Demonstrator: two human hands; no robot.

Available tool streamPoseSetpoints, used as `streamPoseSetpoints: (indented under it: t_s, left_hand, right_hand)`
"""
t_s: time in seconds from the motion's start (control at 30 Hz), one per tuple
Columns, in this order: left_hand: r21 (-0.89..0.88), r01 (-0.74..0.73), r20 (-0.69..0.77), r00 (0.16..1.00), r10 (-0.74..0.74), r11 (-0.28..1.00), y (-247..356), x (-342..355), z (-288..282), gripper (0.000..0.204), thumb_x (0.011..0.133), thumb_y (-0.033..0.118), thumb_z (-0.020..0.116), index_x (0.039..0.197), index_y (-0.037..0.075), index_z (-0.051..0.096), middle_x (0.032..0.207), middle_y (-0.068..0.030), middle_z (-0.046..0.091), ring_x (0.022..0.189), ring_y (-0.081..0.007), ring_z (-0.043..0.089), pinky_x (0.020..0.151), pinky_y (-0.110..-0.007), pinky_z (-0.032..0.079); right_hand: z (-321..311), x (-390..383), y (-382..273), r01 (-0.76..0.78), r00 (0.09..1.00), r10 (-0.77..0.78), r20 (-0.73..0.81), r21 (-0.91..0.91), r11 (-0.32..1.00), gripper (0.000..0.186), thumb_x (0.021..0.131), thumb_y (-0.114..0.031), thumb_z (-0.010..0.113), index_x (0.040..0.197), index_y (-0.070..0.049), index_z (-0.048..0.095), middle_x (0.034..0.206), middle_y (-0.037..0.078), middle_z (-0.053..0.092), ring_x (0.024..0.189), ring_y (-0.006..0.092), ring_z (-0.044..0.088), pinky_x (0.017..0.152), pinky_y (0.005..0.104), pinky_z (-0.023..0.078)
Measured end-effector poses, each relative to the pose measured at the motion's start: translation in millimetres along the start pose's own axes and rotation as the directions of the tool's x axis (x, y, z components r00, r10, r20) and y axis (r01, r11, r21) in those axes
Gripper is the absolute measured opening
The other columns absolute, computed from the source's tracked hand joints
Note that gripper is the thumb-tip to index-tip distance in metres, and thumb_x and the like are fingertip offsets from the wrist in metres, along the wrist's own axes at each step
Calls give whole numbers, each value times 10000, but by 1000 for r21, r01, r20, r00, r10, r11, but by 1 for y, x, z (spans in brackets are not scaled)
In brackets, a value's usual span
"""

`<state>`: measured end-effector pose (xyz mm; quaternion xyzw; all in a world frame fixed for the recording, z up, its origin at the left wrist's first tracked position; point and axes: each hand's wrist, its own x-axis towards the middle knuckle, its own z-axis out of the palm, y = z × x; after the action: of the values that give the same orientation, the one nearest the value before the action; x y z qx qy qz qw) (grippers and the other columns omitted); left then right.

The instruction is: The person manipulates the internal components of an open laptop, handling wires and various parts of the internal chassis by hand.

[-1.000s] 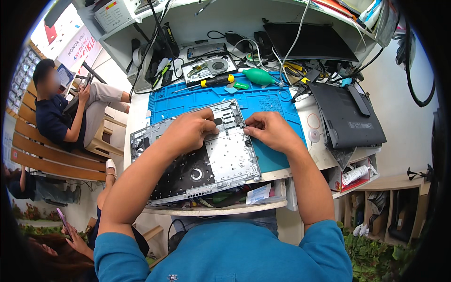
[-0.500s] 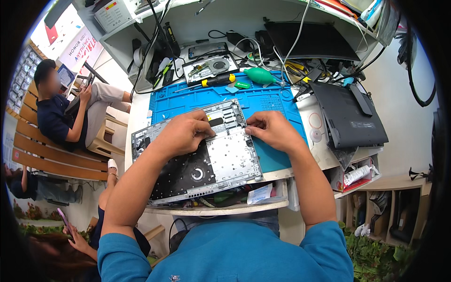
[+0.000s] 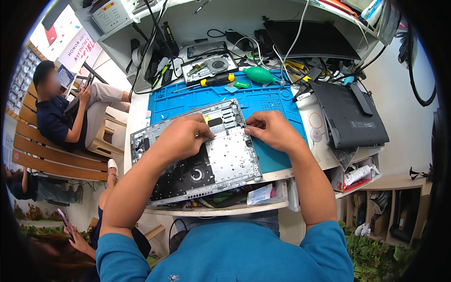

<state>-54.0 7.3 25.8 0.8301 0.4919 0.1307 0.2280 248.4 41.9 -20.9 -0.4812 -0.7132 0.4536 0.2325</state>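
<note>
A silver and black laptop top case (image 3: 230, 162) lies tilted across the front of the blue repair mat (image 3: 178, 104), its inner side up. My left hand (image 3: 187, 135) rests over its middle, thumb and fingers pinched together near the silver panel; whatever is between the fingertips is too small to make out. At the case's right edge, my right hand (image 3: 271, 131) has thumb and forefinger closed on the rim near the upper corner. Part of the case is hidden under my left hand and forearm.
Behind lie a yellow-black screwdriver (image 3: 217, 80), a green air blower (image 3: 259, 75) and an opened device with a fan (image 3: 211, 66). A dark laptop cover (image 3: 350, 115) stands at the right, a black screen panel (image 3: 310, 40) at the back. People sit at the left.
The left hand's fingers have shifted very slightly over the case. My right hand stays at the same edge, and the laptop case has hardly moved.
</note>
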Motion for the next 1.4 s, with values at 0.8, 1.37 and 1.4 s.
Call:
streamPoseSetpoints:
  t_s: [0.8, 1.37, 1.4]
  left_hand:
    - [99, -96, 22, 995, 94, 990, -8, 21, 1, 163, 910, 29, 819, 1041, 105, 882, 1076, -100, 762, 1019, -354, 745, 846, -442, 583]
    - [-24, -100, -15, 995, 100, 995, -17, 4, 1, 188, 908, 14, 821, 1061, 108, 878, 1076, -95, 742, 1003, -319, 752, 860, -400, 589]
    - [-22, -104, -16, 995, 103, 994, -18, 4, 1, 186, 911, 15, 819, 1061, 108, 878, 1079, -94, 743, 1001, -321, 752, 863, -399, 588]
  right_hand:
    - [3, 2, 6, 42, 999, -42, -28, 7, 999, 309, 990, -183, 851, 1182, 57, 813, 1042, 198, 849, 946, 262, 820, 888, 382, 637]
    - [2, 2, 7, 24, 999, -24, -25, 4, 1000, 320, 988, -181, 850, 1192, 62, 809, 1045, 198, 847, 953, 267, 818, 894, 383, 635]
    - [2, 1, 8, 22, 999, -22, -29, 5, 1000, 322, 987, -181, 851, 1193, 63, 808, 1044, 199, 846, 953, 267, 818, 894, 383, 635]
